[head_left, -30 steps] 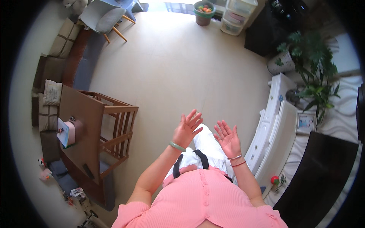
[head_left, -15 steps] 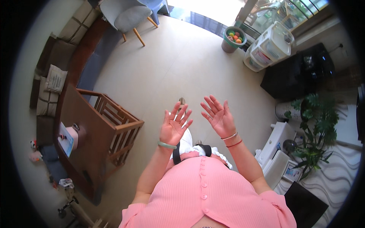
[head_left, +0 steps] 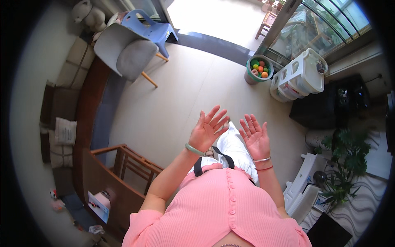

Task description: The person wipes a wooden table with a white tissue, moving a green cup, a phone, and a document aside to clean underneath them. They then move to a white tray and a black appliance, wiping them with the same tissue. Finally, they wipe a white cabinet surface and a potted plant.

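My left hand point(head_left: 207, 131) is held out in front of me, palm up, fingers stretched and apart, with nothing in it. A pale green bangle point(head_left: 194, 150) circles that wrist. Beside it on the right, my right hand point(head_left: 256, 140) is also open and bare, its palm turned up. Its wrist carries a silver bangle point(head_left: 262, 159) and a red cord point(head_left: 264, 168). The two hands are apart and touch nothing. Below them show my white trousers point(head_left: 235, 144) and a black strap point(head_left: 224, 157).
A grey chair point(head_left: 138, 57) and a blue plastic chair point(head_left: 153, 29) stand far left. At the far right are a bucket of coloured balls point(head_left: 248, 76) and white drawers point(head_left: 302, 74). A wooden table point(head_left: 96, 173) is on the left, a leafy plant point(head_left: 347, 154) on the right.
The room has shifted downward in view, showing more of the doorway and chairs. Both hands stay open and now appear lower and further right. My legs have changed position, as in a step.
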`<state>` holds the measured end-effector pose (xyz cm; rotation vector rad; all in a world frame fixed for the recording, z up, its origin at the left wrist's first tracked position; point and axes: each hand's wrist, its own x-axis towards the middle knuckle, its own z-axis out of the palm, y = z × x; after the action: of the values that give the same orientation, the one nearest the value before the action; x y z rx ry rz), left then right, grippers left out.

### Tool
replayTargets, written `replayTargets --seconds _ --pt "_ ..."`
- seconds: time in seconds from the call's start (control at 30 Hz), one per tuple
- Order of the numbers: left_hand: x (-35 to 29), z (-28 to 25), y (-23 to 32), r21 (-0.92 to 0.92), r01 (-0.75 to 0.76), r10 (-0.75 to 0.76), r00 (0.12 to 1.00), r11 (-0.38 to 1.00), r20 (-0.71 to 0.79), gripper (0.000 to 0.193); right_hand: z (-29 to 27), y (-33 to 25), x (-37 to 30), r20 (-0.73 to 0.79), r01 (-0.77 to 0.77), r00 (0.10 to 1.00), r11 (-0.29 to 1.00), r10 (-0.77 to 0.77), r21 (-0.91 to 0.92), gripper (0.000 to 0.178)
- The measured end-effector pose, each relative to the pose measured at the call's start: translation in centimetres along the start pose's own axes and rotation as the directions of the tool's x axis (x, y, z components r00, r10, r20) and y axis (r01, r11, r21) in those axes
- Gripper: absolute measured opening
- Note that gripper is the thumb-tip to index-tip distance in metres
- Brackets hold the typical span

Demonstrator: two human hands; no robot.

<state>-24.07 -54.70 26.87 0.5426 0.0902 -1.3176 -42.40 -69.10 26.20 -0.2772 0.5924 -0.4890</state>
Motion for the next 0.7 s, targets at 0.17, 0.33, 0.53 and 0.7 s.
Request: replayTargets --seconds 0.17,0.33,0.53,0.7 --pt "10.9 0.4 5.6 0.037 0.080 -0.080 0.997 0.996 0.017 0.058 2.7 -4.5 10.3 -0.034 -0.021 0.999 1.000 0.021 -0.001 0.059" --pt "21.7 2.0 13.1 0.031 0.022 -0.019 0.995 0.999 -0.100 0.049 5.8 -9.6 23.5 0.039 -0.134 0.990 0.991 0.135 -0.012 0.053" --pt "30.2 2.5 23.2 -0.052 -0.116 0.098 0.961 0.992 -0.260 0.035 14.6 -13.8 40.4 0.144 -0.227 0.961 0.971 0.236 -0.077 0.048" --pt "37.7 -1.2 29.9 -0.216 -0.167 0.075 0.923 0.962 -0.378 0.023 21.3 -14.0 53.6 0.182 -0.330 0.925 0.943 0.334 -0.053 0.038"
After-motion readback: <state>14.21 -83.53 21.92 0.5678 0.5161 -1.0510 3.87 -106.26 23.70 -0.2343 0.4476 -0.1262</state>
